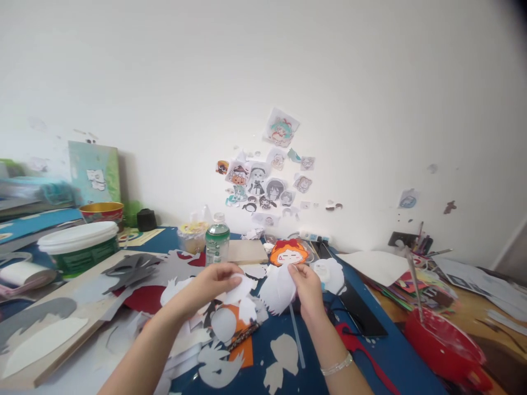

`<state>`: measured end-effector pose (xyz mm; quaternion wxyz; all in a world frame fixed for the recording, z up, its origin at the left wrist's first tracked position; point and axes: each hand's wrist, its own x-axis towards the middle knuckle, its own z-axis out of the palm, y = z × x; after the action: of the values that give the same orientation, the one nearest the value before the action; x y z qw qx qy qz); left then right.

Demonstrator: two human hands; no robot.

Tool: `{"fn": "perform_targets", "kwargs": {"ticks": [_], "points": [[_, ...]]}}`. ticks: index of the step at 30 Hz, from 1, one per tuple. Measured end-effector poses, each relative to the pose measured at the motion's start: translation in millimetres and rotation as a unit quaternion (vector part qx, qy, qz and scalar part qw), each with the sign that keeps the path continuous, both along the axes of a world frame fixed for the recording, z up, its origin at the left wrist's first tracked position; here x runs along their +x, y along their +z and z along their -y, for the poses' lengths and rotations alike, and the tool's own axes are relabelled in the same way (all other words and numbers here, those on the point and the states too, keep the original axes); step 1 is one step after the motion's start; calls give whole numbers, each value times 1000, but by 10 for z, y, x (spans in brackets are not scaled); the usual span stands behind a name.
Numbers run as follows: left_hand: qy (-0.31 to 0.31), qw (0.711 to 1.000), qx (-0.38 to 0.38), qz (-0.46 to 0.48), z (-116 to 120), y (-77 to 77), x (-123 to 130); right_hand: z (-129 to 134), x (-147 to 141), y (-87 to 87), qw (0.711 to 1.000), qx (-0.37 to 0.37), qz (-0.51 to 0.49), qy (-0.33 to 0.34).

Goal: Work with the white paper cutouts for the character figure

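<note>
My left hand (224, 280) pinches a small white paper cutout (241, 291) between thumb and fingers. In my right hand (305, 280) is a larger white paper cutout (278, 291) with a jagged lower edge, gripped at its upper right. The two pieces are apart, held above the blue table (263, 351). Just behind the right hand lies a paper face with orange hair (288, 251) and a red bow. Below the hands are more cutouts, among them a grey spiky one (220, 366) and a pale head-shaped one (284, 354). Orange paper (246, 351) lies under some of them.
A green-labelled bottle (217, 241) stands behind my left hand. At the left are a white-lidded tub (80, 244) and a board (53, 345) with grey and red cutouts. At the right are a red mug (444, 343), coloured papers (436, 288) and a black flat panel (358, 307).
</note>
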<state>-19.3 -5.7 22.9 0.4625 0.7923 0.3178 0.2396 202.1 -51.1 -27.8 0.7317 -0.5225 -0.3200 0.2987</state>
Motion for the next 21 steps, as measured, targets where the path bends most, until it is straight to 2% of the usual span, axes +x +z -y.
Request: {"fn": "perform_targets", "kwargs": {"ticks": [2, 5, 7, 13, 17, 21], "points": [[-22, 999, 17, -32, 66, -58, 118, 14, -36, 10, 999, -16, -15, 26], [15, 992, 111, -64, 104, -196, 294, 35, -85, 10, 996, -25, -35, 78], [44, 987, 136, -71, 103, -267, 369, 45, -121, -1, 994, -18, -16, 103], [69, 992, 105, -22, 109, -290, 423, 76, -295, -18, 989, -15, 46, 142], [73, 990, 122, 7, 136, -275, 433, 87, -378, -24, 985, -18, 74, 156], [86, 988, 123, 31, 121, -345, 466, 68, -400, -55, 984, -18, 108, 141]]}}
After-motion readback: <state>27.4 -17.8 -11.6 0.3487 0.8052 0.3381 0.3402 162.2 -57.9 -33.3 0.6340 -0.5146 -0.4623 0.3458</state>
